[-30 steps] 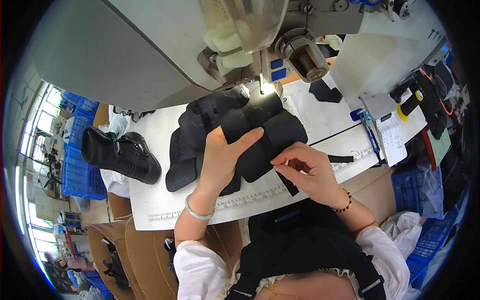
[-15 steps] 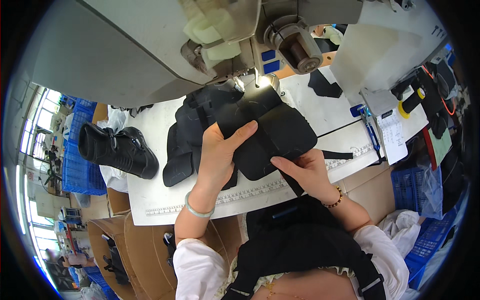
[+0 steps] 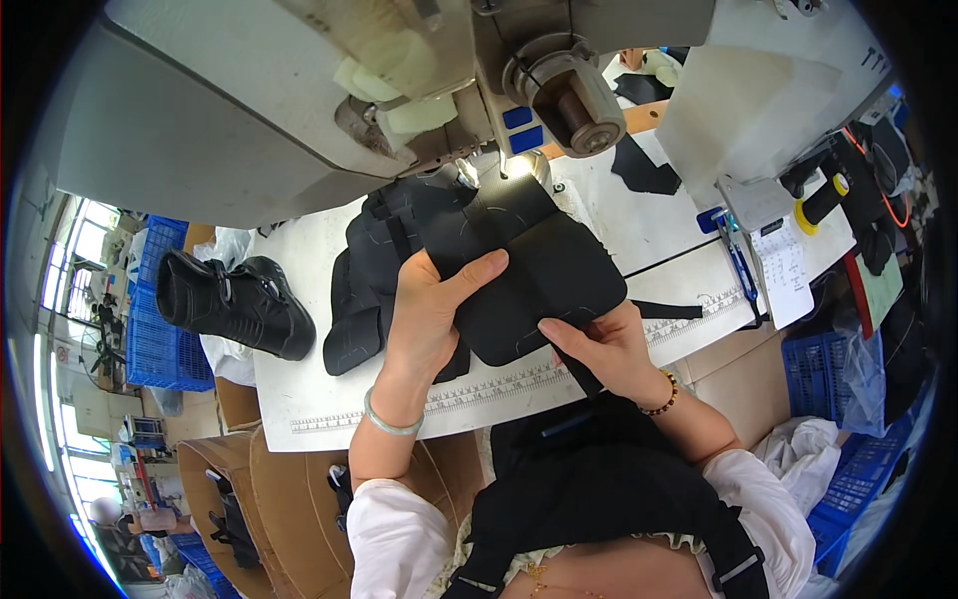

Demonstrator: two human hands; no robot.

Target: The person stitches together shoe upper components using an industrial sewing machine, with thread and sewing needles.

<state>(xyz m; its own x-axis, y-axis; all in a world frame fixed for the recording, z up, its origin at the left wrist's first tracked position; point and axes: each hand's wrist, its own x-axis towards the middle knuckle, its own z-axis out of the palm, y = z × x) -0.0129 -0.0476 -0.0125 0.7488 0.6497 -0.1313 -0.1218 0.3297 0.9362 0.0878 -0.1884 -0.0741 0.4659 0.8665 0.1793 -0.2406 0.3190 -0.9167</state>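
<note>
Between my two hands is a black padded fabric piece [image 3: 549, 290] with rounded corners and pale chalk marks, held up over the front of the white table. My left hand [image 3: 434, 304] grips its left side, thumb on top and fingers hidden beneath. My right hand [image 3: 604, 344] pinches its lower right edge, thumb on top; a black strap hangs below that hand. The piece's far end lies close to the lit needle area of a sewing machine [image 3: 474, 170]. More black fabric pieces [image 3: 364, 270] lie stacked left of my left hand.
A black boot [image 3: 235, 299] stands at the table's left edge. A ruler strip [image 3: 369, 414] runs along the front of the table [image 3: 289, 389]. To the right are blue snips [image 3: 736, 255], a paper note [image 3: 783, 275] and a thread spool [image 3: 823, 205]. Cardboard boxes [image 3: 299, 509] stand below left.
The view has shifted slightly, so the machine sits a little further left. Both hands keep their hold on the fabric piece, which has moved slightly left and toward me.
</note>
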